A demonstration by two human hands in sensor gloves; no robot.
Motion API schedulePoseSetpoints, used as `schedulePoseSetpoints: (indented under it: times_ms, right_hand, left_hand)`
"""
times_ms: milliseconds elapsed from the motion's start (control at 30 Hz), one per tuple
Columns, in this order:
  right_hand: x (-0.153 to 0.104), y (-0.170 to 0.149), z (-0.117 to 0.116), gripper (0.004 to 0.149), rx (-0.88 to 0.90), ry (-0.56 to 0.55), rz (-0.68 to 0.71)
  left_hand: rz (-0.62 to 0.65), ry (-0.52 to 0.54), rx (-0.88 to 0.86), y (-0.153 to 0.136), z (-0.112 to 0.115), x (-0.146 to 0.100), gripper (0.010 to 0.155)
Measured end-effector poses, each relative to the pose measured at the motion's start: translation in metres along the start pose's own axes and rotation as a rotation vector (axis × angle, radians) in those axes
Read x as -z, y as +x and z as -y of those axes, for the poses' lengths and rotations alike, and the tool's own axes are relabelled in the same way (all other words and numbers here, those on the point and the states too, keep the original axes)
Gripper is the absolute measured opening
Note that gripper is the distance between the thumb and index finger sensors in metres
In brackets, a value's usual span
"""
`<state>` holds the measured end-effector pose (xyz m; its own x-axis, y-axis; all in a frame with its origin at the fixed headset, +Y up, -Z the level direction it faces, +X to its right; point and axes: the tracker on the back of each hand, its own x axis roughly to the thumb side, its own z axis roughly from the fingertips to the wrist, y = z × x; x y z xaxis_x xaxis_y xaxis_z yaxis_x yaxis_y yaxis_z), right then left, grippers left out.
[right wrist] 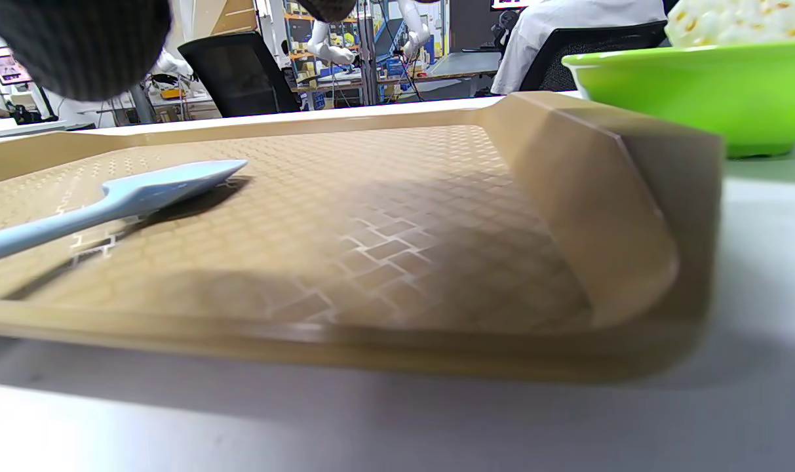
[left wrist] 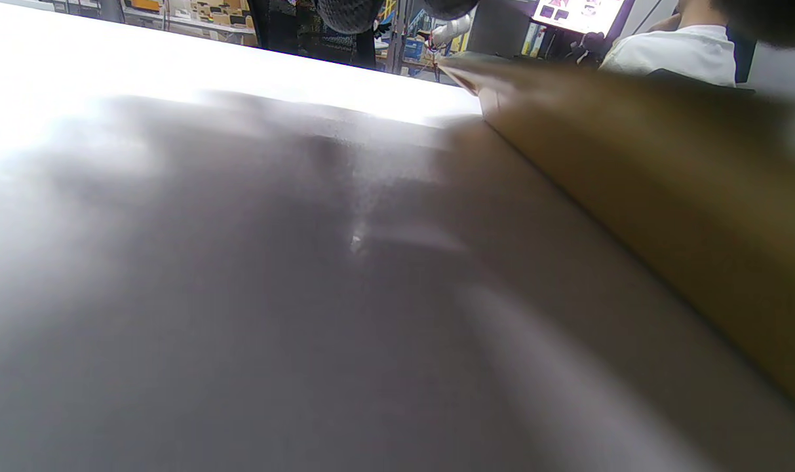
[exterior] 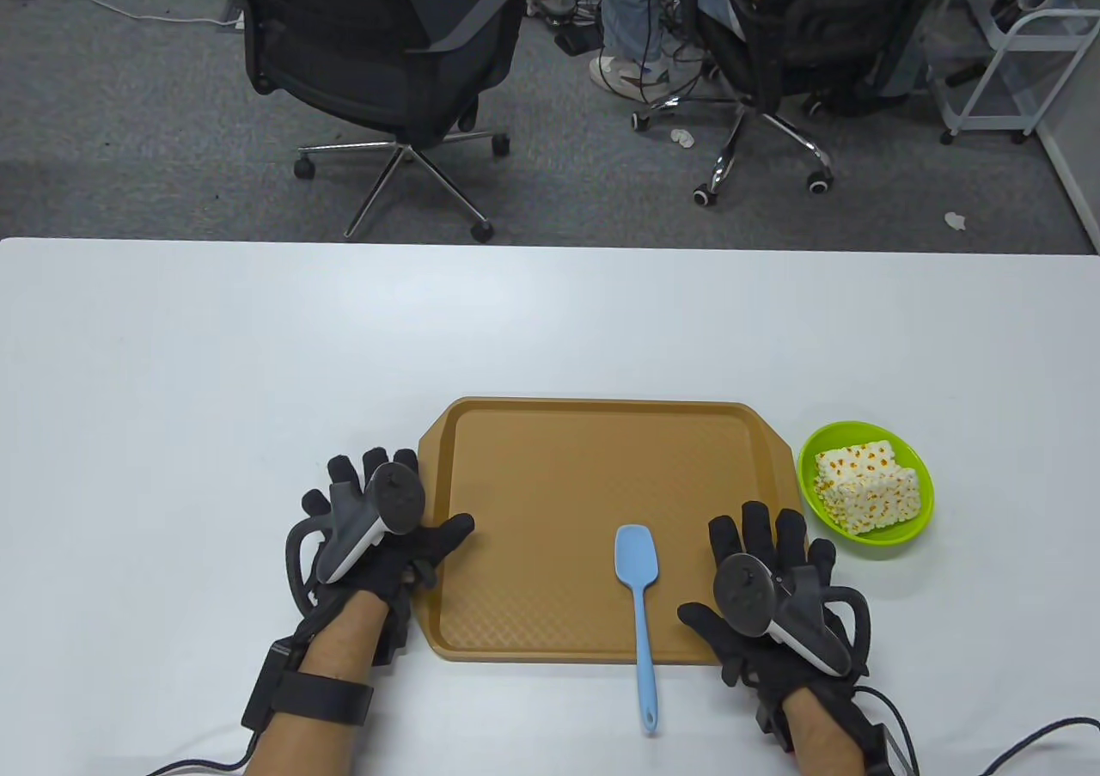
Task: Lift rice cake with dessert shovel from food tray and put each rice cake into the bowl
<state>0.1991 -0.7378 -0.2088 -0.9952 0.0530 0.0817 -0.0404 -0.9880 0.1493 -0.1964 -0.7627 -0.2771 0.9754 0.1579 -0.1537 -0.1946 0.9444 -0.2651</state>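
White table (exterior: 215,363), office chairs behind; tray (exterior: 550,458) bare, cakes (exterior: 866,484) in bowl (exterior: 894,542), shovel (exterior: 640,587) across tray's near rim, both hands (exterior: 378,535) (exterior: 773,604) flat, holding nothing; likely finished, just rest

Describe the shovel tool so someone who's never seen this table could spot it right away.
Find the brown plastic food tray on the white table. The light blue dessert shovel lies across its near edge, blade on the tray, handle overhanging onto the table. It is the only blue, long-handled item.
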Motion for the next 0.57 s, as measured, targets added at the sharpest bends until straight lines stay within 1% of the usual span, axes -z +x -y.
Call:
schedulePoseSetpoints:
  times_ms: [267, 567]
  right_hand:
    - [0.0026, 0.0016, -0.0044, 0.092, -0.002, 0.043, 0.002]
    - [0.0016, -0.0041, -0.0023, 0.092, 0.026, 0.047, -0.029]
  left_hand:
    - [0.004, -0.003, -0.027, -0.0022, -0.0017, 0.0003, 0.100]
    - [0.013, -0.007, -0.036, -0.0019, -0.0010, 0.0007, 0.101]
